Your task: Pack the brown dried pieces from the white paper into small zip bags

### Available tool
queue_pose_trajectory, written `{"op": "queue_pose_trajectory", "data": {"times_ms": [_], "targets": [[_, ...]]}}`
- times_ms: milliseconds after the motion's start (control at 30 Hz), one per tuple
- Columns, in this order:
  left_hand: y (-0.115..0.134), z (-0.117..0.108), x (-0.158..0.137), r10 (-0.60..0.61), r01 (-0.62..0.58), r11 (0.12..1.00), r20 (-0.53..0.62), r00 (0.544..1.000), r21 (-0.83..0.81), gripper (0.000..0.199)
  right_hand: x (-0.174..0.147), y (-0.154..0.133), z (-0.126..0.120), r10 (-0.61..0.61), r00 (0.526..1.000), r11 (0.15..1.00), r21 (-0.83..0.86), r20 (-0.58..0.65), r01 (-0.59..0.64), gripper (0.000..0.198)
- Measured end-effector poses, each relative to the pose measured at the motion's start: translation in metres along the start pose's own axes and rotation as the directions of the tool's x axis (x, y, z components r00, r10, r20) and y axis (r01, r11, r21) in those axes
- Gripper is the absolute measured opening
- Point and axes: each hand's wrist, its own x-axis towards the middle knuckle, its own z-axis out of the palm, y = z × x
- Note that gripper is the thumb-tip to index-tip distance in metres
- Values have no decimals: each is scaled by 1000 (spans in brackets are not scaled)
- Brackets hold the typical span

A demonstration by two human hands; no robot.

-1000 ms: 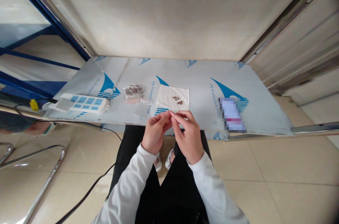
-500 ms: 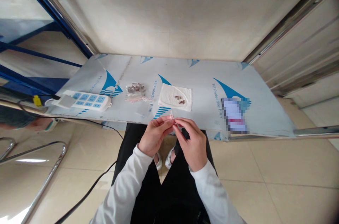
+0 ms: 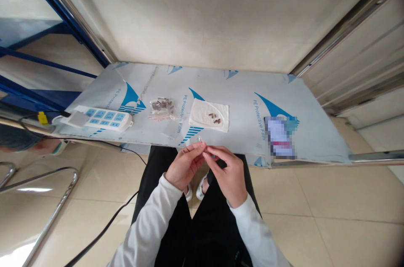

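Note:
My left hand (image 3: 185,166) and my right hand (image 3: 227,170) meet over the table's front edge, fingertips pinched together. Between them is a small clear plastic bag (image 3: 199,139), mostly hidden by the fingers; a transparent corner sticks up past the left fingertips. Whether anything is inside it cannot be made out. Just beyond the hands, several small brown pieces (image 3: 214,118) rest on a folded white cloth or tissue (image 3: 198,111). To its left lies a clear plastic bag of small brown pieces (image 3: 162,107), with other bags that have reddish edges (image 3: 162,118).
A white power strip (image 3: 109,118) with blue sockets lies at the table's left, a plug and black cable at its end. A phone-like blurred object (image 3: 280,137) is at the right. The film-covered table (image 3: 240,90) meets a pale wall behind. Another person's foot (image 3: 59,148) shows at left.
My joined fingertips have shifted slightly left and down, and the clear bag's exposed corner has moved with them. The things on the table stay where they were.

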Motion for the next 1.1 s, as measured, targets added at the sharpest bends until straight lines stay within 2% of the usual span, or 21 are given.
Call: {"op": "queue_pose_trajectory", "data": {"times_ms": [133,233,300,367,433,500,567,667,733,800,900,967,1033,1100], "targets": [[-2,2,-3,16,-16,999,-4,1000,47,25,2,2,-4,215,970,944,233,113,-236,19],[0,4,-7,155,-144,961,-30,987,235,28,3,0,-6,293,948,926,210,121,-313,23],[0,3,-9,288,-244,868,-38,957,432,27,4,-1,-7,266,960,959,80,84,-272,20],[-1,3,-11,400,-286,717,-40,915,635,24,8,0,-8,167,986,981,-103,25,-164,15],[-5,5,-12,469,-262,573,-48,882,776,22,12,3,-10,43,995,958,-279,-86,-65,13],[-8,10,-11,478,-210,492,-61,876,845,21,16,8,-15,-49,986,924,-381,-163,-17,13],[-10,19,-10,461,-163,472,-86,883,866,21,20,11,-22,-84,988,911,-413,-132,22,12],[-6,33,-6,480,-161,445,-83,873,881,17,27,11,-31,-52,997,922,-381,49,66,13],[-1,38,-4,512,-176,373,-44,858,911,15,34,6,-36,-42,994,920,-385,97,77,13],[6,39,-2,532,-164,263,-1,847,951,17,43,0,-40,-95,979,885,-434,180,166,14],[16,36,0,521,-153,77,91,849,985,19,57,-5,-45,-153,913,810,-481,378,335,24],[22,32,3,506,-210,-37,199,839,977,16,67,-3,-47,-131,911,816,-480,392,323,22],[26,29,10,531,-320,-135,341,776,938,10,77,2,-48,-90,942,880,-416,324,227,16],[29,27,22,563,-428,-218,471,679,877,46,88,10,-48,-7,963,955,-282,270,86,9]]}}
